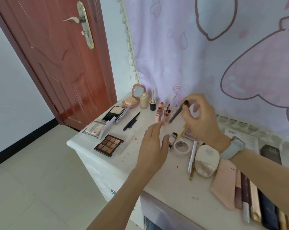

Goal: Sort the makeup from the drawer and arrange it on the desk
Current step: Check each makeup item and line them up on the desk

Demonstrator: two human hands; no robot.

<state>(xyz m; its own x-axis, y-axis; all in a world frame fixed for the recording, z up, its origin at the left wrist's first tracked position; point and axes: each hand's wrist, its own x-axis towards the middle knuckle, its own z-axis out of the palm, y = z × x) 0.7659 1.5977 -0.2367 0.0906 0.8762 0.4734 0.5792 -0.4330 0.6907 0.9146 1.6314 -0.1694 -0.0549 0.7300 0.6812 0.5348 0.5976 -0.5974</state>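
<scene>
My right hand (201,118) pinches a dark makeup brush (177,113) near its upper end, above the white desk (137,165); the brush slants down to the left beside a cluster of small lipsticks (163,112). My left hand (152,146) hovers flat with straight fingers over the middle of the desk and holds nothing. To the left lie a brown eyeshadow palette (109,144), two open powder compacts (114,113), a dark eyeliner pencil (131,121), a pink mirror compact (132,100) and a foundation bottle (144,100).
Near my right wrist lie a round pot (182,146), a white oval case (206,161), a silver pen-like tube (192,157) and a pink pouch (223,183) with several long tubes. A red door (57,63) stands left; a pink curtain (206,47) hangs behind.
</scene>
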